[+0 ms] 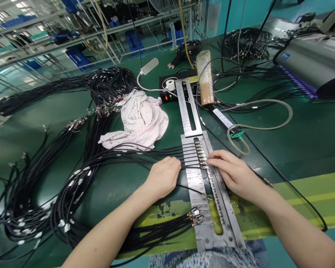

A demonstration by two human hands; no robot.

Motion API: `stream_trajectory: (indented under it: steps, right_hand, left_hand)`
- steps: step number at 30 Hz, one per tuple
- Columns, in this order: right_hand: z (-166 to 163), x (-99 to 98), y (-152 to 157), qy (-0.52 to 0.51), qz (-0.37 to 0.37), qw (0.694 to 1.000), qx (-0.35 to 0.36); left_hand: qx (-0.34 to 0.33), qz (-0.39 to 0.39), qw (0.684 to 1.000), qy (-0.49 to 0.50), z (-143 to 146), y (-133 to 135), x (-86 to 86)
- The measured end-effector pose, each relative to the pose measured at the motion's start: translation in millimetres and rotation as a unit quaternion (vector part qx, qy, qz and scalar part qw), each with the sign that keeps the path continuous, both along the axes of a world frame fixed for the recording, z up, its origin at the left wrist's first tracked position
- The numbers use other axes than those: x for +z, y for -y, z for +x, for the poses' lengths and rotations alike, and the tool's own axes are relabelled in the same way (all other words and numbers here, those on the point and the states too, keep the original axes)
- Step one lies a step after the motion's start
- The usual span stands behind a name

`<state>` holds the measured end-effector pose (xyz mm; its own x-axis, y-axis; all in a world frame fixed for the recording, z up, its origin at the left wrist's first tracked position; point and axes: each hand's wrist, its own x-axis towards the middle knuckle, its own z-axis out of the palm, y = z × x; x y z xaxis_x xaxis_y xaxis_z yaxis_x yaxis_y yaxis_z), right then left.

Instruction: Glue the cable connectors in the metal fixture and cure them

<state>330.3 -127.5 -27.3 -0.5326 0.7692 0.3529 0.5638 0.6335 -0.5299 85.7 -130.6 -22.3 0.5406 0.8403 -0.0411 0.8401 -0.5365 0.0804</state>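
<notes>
A slotted metal fixture (194, 178) lies lengthwise in front of me, with a row of black cables laid across it. Their small metal connectors (198, 150) sit side by side along its upper slot. My left hand (165, 175) is closed on a black cable just left of the fixture; the fingertips are partly hidden. On the other side, my right hand (231, 171) has its fingertips pinched at the lowest connector in the row. One loose cable end (194, 190) crosses the fixture below my left hand. Closer to me, a bundle of cable ends (194, 215) rests on the fixture's left edge.
Large black cable bundles (72, 182) cover the left side. A crumpled pale cloth (143, 119) lies behind my left hand. Beyond the fixture are a black power box (167, 96), a small lamp (150, 66) and a plastic-wrapped tool (205, 80). A grey machine (318, 63) glows purple at right.
</notes>
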Motion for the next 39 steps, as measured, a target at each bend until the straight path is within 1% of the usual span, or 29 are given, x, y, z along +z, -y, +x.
stream_trajectory:
  steps: [4,7,10,14,19,21,24,27,31,34,36,39]
  right_hand:
    - [-1,-2.3,0,0.022,0.002,1.0,0.009]
    - [0,-3.3,-1,0.033,0.005,0.999,0.01]
    - [1,-3.4,0,0.036,0.003,0.999,0.01]
    - [-3,-4.9,0,0.051,0.006,0.999,0.018]
    - [-14,-10.0,2,0.138,0.036,0.989,0.045]
    - [-17,-11.3,2,0.151,0.043,0.987,0.044]
    - [-20,-11.3,2,0.143,0.048,0.988,0.035]
    - [-22,-8.8,0,0.136,0.041,0.99,0.028]
    - [-27,-4.3,-3,0.149,0.037,0.988,0.02]
    - [-27,-6.9,-4,0.149,0.035,0.988,0.022]
    - [-23,-12.6,-5,0.13,0.023,0.991,0.029]
    - [-13,-20.8,-8,0.051,0.008,0.997,0.052]
  left_hand:
    - [-0.011,0.048,0.999,0.014,-1,0,-3.5]
    - [-0.026,0.086,0.996,0.007,-1,1,-5.3]
    - [-0.034,0.107,0.994,0.007,0,2,-5.6]
    - [-0.048,0.091,0.994,0.034,0,3,-6.4]
    - [-0.036,0.05,0.998,0.031,-2,5,-11.3]
    - [-0.045,0.026,0.998,0.036,-4,5,-13.2]
    - [-0.075,0.0,0.996,0.038,-8,6,-13.8]
    - [-0.084,-0.008,0.996,0.028,-10,8,-9.8]
    - [-0.076,0.026,0.996,-0.033,-3,18,-0.1]
    - [-0.061,0.05,0.996,-0.042,2,23,3.9]
    - [-0.062,0.049,0.996,-0.036,2,24,4.9]
    - [-0.084,0.035,0.996,-0.024,-2,23,6.0]
